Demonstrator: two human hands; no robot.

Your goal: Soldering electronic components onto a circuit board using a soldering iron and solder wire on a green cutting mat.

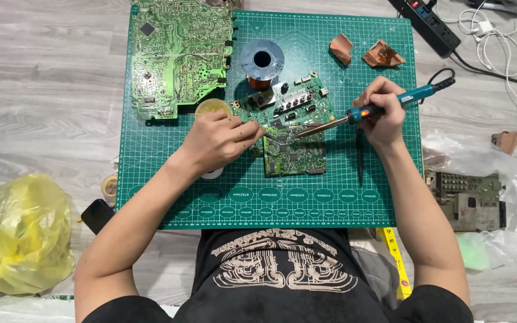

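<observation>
Large green circuit board [178, 57] lies untouched at the cutting mat's [163, 197] far left corner. Left hand [219, 139] is closed, pinching thin tweezers [270, 137] against the small circuit board [294, 128] at mat centre. Right hand [381, 113] is wrapped around a teal-handled soldering iron [363, 112], metal tip touching the same board. Work appears mid-course: components remain populated, rigid glossy laminate intact.
</observation>
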